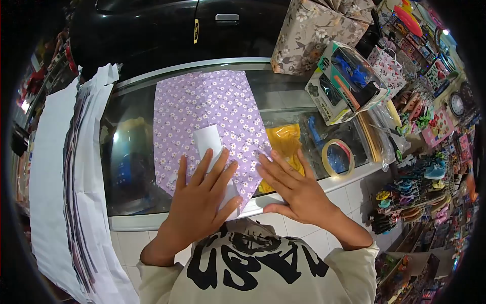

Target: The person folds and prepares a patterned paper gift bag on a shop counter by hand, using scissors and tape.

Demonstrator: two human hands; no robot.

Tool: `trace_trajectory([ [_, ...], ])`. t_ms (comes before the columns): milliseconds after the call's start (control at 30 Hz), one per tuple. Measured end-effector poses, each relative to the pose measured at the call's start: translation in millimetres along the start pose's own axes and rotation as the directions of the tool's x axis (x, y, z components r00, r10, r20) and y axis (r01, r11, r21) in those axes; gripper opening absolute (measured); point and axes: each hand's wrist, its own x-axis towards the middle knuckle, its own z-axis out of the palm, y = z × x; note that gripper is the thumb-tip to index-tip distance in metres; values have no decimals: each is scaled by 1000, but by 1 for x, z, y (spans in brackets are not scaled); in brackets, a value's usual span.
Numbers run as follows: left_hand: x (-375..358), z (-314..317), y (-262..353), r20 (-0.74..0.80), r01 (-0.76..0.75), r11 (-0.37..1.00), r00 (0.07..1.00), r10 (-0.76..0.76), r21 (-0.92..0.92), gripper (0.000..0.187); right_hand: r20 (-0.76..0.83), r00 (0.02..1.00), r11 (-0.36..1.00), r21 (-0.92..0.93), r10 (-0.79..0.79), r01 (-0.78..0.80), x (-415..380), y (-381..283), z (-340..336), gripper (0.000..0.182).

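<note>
A sheet of purple wrapping paper (202,101) with small white daisies lies on the glass counter, its near corners angled in toward a point. A white strip (207,137) runs down its lower middle, partly hidden under my left hand (200,200). That hand lies flat with fingers spread, over the strip and the paper. On the paper's lower right edge rests my right hand (296,190), fingers stretched and apart, thumb toward the counter's near rim. Neither hand grasps anything.
A roll of tape (337,158) lies right of my right hand. Behind it stand a boxed toy (347,83) and a floral gift bag (316,35). Green-handled scissors (397,147) sit at the right end. Large white sheets (50,177) hang at the left.
</note>
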Motion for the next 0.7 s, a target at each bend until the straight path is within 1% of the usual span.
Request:
trace_trajectory([
  [67, 0, 0, 0, 6, 4, 1000, 1000, -4, 0, 53, 7, 998, 998, -6, -61, 61, -2, -1, -2, 77],
  [100, 0, 1, 1, -66, -12, 1000, 998, 11, -15, 48, 2, 996, 996, 24, -88, 88, -3, -1, 0, 75],
  [167, -1, 4, -1, -68, -10, 1000, 998, 9, -9, 47, -20, 989, 985, 86, -145, 146, -2, 1, 3, 73],
  [267, -1, 3, -4, -61, -7, 1000, 998, 6, -9, 46, 14, 987, 970, 187, -160, 155, 1, 9, 0, 69],
  [367, 3, 0, -5, -34, 38, 999, 999, -38, 21, 46, 38, 997, 982, 181, -68, 61, 13, -2, -3, 68],
  [433, 7, -1, -6, -33, 82, 994, 996, -79, 77, 46, 33, 995, 990, 108, -94, 90, 25, -5, 0, 68],
  [467, 7, 1, -7, -41, 93, 993, 995, -90, 75, 46, 29, 994, 992, 71, -109, 107, 30, -5, 1, 69],
  [567, 6, 5, -8, -57, 119, 990, 992, -115, 71, 47, 62, 988, 984, 114, -143, 135, 32, 1, 3, 69],
  [700, 6, 5, -8, -44, 130, 989, 991, -127, 68, 47, 54, 972, 957, 197, -229, 215, 22, 8, 2, 64],
])
